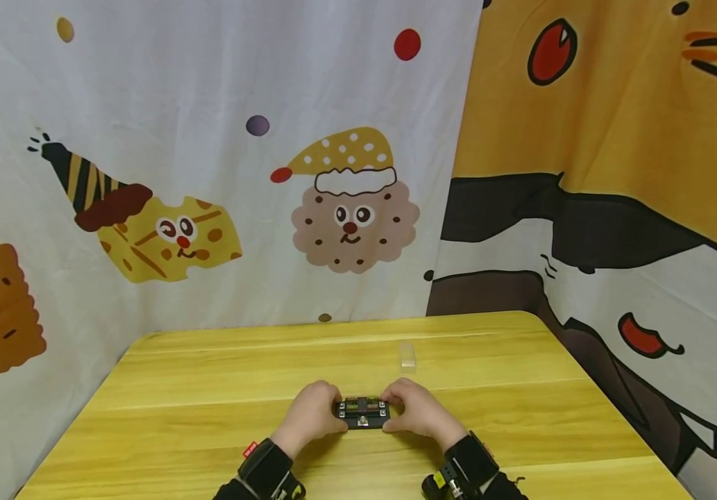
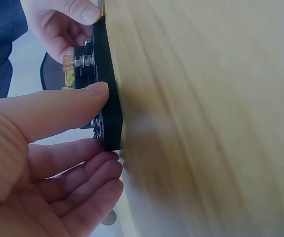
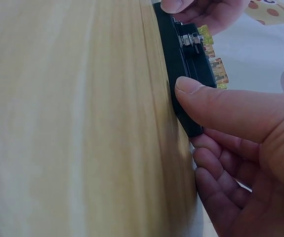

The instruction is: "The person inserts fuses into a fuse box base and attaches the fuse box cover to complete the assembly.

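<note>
A black fuse block lies flat at the front middle of the table, long side across. Yellow and orange blade fuses stick up from it, with metal terminal bolts along its side. My left hand grips the block's left end, thumb on the near edge and fingers round the end. At the right end my right hand holds it likewise, its thumb against the near edge. The block's underside is hidden.
Behind the block, slightly right, a small clear plastic cover lies on the wood-grain table. Cartoon-printed curtains hang along the table's back and right side. Both wrists wear black straps with cameras.
</note>
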`<state>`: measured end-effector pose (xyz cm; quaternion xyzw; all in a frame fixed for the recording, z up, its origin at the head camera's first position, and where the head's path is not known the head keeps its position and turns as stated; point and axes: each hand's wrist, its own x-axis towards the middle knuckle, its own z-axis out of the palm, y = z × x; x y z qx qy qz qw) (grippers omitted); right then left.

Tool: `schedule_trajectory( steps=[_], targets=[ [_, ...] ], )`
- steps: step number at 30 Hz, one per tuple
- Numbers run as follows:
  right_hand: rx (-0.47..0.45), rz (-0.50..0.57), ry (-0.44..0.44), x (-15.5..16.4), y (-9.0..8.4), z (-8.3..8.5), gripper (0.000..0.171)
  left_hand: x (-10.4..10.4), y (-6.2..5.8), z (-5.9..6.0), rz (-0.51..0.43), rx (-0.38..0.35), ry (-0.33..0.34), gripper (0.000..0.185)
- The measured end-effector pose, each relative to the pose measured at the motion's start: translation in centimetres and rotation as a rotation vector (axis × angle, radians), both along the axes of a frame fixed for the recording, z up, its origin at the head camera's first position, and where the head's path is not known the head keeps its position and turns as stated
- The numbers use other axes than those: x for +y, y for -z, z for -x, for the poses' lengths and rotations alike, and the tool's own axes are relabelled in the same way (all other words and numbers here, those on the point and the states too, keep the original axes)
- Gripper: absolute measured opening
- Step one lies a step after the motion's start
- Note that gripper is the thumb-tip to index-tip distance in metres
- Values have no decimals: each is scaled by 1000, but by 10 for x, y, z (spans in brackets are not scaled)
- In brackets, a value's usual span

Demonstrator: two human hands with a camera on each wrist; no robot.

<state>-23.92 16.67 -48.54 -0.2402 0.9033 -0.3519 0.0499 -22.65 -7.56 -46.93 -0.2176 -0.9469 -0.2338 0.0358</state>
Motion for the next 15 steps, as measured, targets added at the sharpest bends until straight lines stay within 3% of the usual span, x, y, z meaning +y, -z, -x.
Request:
schedule_trajectory(
  steps=[15],
  targets=[
    [15,-22,-16,-1,-2,0,40,1,-1,-2,-15,-17,-41,36]
  ],
)
